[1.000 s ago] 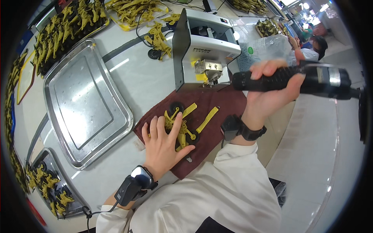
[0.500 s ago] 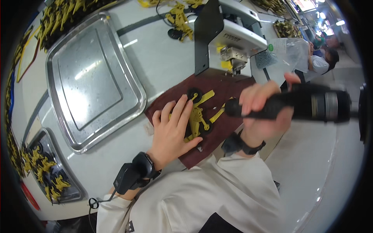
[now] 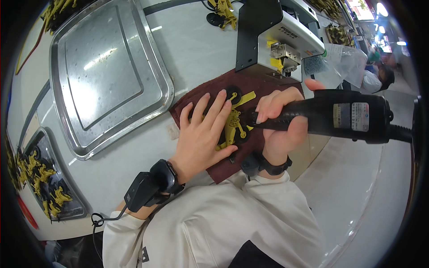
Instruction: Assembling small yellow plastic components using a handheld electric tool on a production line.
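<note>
Currently I see the left hand (image 3: 201, 134) lying flat, fingers spread wide, pressing the yellow plastic part (image 3: 232, 127) down on the dark red cloth (image 3: 192, 100). The part sits near the middle of the cloth, partly under the fingertips, with black round pieces attached. The right hand (image 3: 281, 120) is wrapped tight around the black power tool (image 3: 339, 116), fingers closed on its narrow front end. The tool's tip meets the yellow part just beside the left fingertips; I cannot tell the exact contact point. The cloth lies on the white bench (image 3: 196, 40), in front of a grey and black machine (image 3: 277, 35). A large steel tray (image 3: 107, 76) sits left of the cloth, well apart from both hands. A smaller tray (image 3: 67, 203) of yellow parts is at the far left edge.
</note>
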A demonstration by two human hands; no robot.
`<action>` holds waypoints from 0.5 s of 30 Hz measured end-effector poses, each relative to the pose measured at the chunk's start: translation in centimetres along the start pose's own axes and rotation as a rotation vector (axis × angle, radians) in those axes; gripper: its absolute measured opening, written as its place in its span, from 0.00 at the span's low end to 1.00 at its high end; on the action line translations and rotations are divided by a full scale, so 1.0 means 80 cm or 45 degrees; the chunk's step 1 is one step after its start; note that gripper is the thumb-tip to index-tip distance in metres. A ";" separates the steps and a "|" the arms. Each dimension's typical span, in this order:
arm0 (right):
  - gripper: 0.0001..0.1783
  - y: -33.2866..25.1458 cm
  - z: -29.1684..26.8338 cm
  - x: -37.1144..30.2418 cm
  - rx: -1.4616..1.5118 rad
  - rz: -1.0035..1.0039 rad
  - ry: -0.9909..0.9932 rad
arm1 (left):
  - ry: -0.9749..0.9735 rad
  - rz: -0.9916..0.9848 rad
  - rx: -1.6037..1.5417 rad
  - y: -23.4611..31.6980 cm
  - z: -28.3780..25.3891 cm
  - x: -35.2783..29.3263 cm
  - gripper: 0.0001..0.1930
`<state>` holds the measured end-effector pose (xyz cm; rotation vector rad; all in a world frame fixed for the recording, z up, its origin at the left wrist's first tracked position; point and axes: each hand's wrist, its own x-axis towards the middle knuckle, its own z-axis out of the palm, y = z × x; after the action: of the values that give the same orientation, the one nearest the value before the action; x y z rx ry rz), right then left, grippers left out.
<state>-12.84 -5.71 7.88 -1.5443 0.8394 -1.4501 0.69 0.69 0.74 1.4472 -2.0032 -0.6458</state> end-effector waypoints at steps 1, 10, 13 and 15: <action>0.38 0.002 0.001 0.001 0.002 0.009 -0.008 | 0.001 -0.005 -0.002 0.000 0.000 -0.001 0.48; 0.29 0.004 0.003 0.003 0.030 0.010 -0.121 | 0.010 0.048 0.091 -0.002 0.004 0.001 0.31; 0.35 0.011 -0.023 0.013 0.410 -0.245 -0.255 | 0.035 0.017 0.113 0.000 0.000 -0.003 0.29; 0.28 -0.026 -0.024 0.044 0.069 -0.398 0.215 | 0.048 0.025 0.097 0.001 0.003 0.005 0.28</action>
<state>-14.51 -8.19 11.23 -1.5794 0.6687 -1.8342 0.37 0.34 0.65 1.4710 -2.0298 -0.5356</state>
